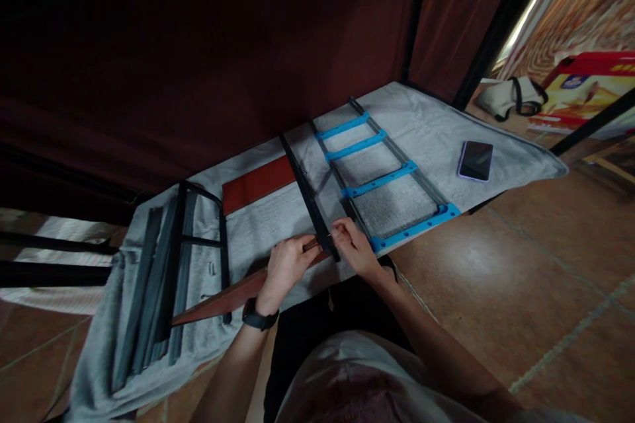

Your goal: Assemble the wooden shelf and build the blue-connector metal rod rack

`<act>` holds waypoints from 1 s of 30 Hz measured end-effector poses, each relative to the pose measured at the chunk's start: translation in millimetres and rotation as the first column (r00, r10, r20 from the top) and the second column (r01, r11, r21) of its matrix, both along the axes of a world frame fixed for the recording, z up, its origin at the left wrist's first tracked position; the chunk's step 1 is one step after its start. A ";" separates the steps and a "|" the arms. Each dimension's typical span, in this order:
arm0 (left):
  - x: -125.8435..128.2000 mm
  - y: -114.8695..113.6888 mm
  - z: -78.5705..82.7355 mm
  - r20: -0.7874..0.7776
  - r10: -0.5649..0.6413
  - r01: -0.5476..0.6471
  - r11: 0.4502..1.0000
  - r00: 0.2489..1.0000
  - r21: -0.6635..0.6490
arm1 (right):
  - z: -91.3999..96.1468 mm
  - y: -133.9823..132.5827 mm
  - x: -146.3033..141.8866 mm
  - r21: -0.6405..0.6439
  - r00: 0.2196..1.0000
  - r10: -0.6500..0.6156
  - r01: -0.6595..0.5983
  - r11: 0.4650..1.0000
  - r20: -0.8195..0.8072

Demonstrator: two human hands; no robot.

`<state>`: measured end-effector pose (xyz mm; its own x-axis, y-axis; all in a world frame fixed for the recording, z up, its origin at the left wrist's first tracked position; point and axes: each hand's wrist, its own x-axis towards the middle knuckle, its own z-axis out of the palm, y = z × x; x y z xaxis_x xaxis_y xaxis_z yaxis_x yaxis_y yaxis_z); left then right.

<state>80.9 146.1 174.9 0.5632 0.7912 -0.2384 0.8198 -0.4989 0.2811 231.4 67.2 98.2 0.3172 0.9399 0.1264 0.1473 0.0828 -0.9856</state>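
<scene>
The black bar (308,197) lies between your left hand (289,262) and right hand (351,246), both close at its near end; long axis runs away, slightly left, across the counter (436,119). Red board (225,299) slants left past your left hand. Fingers curled on both hands; too dim to tell what either grips.

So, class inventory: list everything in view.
Slatted frame: one, blue, grey, cloth right.
Phone: one, black, cloth right.
Boards: two, reddish, centre-left.
Bar: one, black, between hands.
Open frame: one, black, cloth left.
Strips: several, grey, cloth left.
Screws: few, grey, cloth left.
Cloth: one, grey, centre.
Curtain: one, maroon, behind.
Poles: several, black, sides.
Box: one, red, yellow, right.
Bag: one, pale, right.
Floor: one, brown, below.
Watch: one, black, left wrist.
Left hand: one, bar's left.
Right hand: one, bar's right.
</scene>
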 end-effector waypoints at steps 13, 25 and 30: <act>-2.0 3.1 -2.9 -0.068 -0.080 0.082 0.996 0.994 0.025 | 2.3 14.0 -10.7 -0.110 0.951 -0.015 0.051 0.993 0.309; -4.7 0.1 2.6 0.006 -0.095 0.095 0.995 0.995 0.006 | 0.4 1.9 -1.9 0.033 0.970 -0.002 -0.006 0.999 0.244; -3.9 0.3 5.2 0.037 -0.079 0.080 0.997 0.996 -0.025 | -1.6 7.6 -3.4 -0.051 0.945 0.013 0.004 0.999 0.328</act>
